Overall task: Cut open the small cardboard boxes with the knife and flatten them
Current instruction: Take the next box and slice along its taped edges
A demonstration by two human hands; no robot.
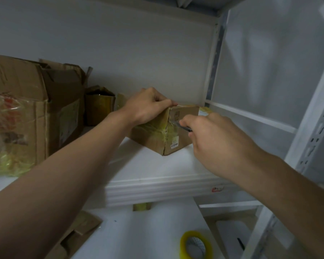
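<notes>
While my left hand [148, 107] curls over the small box [165, 131] on the shelf [157, 176], my right hand [217, 139] grips the knife [183, 126] at its taped side. I think it is not open yet.

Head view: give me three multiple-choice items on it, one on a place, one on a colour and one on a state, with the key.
1. Where does the small brown cardboard box stand?
A. on the white shelf board
B. on the floor
C. inside a drawer

2. What colour is the round tape roll on the lower level?
A. blue
B. yellow
C. black

3. What is the right hand doing?
A. hanging idle
B. lifting the tape roll
C. gripping the dark-handled knife against the box's taped corner edge

Key: 1 A, the box's base rests on the board. 2 B, its ring shows yellow. 3 C, the fingers curl round the handle with the blade at the tape.
</notes>
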